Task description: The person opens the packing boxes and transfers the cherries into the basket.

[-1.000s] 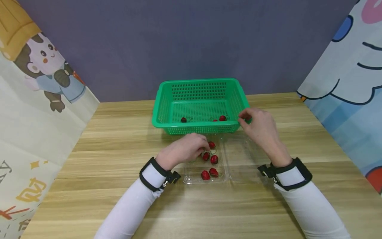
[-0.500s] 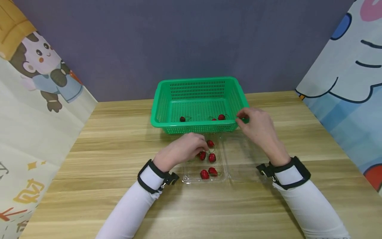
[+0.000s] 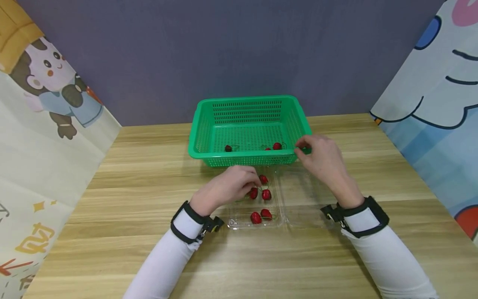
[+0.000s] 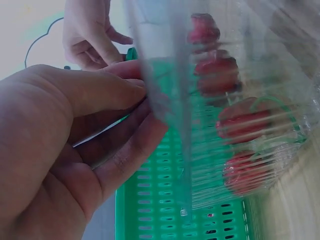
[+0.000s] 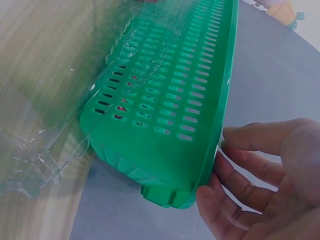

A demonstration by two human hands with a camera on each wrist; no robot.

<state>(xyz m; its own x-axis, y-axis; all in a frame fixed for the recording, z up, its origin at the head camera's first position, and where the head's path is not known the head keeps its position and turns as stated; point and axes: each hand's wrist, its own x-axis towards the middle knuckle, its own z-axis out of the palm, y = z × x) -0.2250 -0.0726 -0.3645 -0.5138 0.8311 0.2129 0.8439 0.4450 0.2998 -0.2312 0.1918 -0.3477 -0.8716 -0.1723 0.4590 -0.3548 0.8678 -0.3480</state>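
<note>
Some cherries by the fingers of the left hand, whose grip I cannot tell, may tumble if stems tangle, while the right hand pinches the basket.

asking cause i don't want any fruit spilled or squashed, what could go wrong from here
The right hand pinches the basket at its rim, so a tug might tip it and shift the fruit inside. The left hand is close among the cherries in the box, so it could bruise or knock one. The buckle on the right wrist looks near the open lid and might snag it.
</note>
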